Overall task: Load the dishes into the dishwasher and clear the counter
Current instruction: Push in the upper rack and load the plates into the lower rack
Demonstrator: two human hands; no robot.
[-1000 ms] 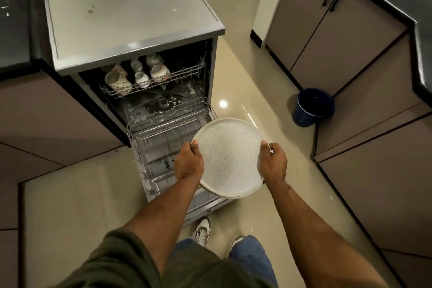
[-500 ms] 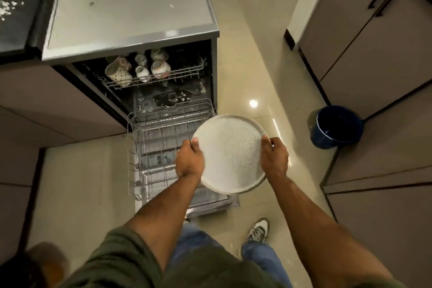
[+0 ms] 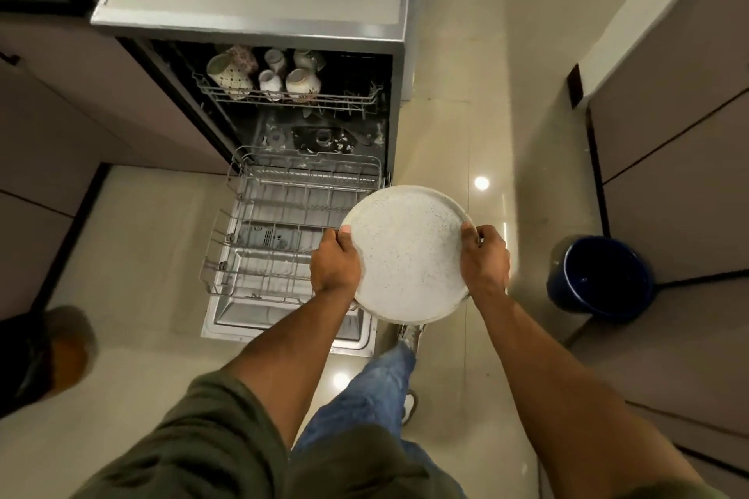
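Observation:
A large round white speckled plate (image 3: 407,253) is held flat between both hands, over the right end of the pulled-out lower rack (image 3: 259,239). My left hand (image 3: 335,265) grips its left rim and my right hand (image 3: 484,259) grips its right rim. The dishwasher (image 3: 259,0) stands open, its door (image 3: 283,320) folded down under the wire rack, which holds no dishes that I can see. The upper rack (image 3: 344,99) inside carries several patterned cups (image 3: 302,83) at its left.
A dark blue bucket (image 3: 600,280) stands on the tiled floor at the right, against grey cabinets (image 3: 681,174). More cabinets line the left. A dark and orange object (image 3: 44,352) lies on the floor at far left. My legs and shoe (image 3: 409,336) are beside the door's front edge.
The view has swung round and closer to the dishwasher's front. The plate stays held in both hands and now sits over the right end of the lower rack.

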